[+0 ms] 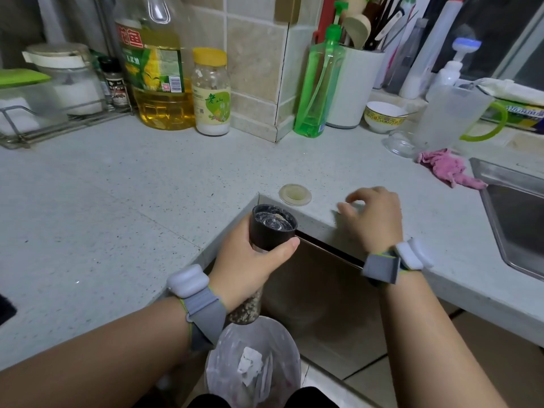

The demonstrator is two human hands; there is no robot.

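Note:
My left hand [250, 263] grips a pepper grinder [272, 228] around its middle. The grinder has a black top end with the grinding mechanism facing up, and a clear body with peppercorns showing below my wrist. It hangs in front of the counter's inner corner, above a bin [253, 363] lined with a whitish bag. My right hand [374, 219] hovers at the counter edge with fingers loosely curled; a small clear thing may be pinched at its fingertips, but I cannot make it out. A round beige cap [295, 194] lies on the counter just left of that hand.
A speckled grey counter [132, 187] wraps around the corner. Along the wall stand an oil bottle [156, 75], a yellow-lidded jar [210, 92], green dish soap [319, 89], a utensil holder [353, 86] and a bowl [382, 116]. A clear jug [447, 116], pink cloth [450, 169] and sink [518, 213] are right.

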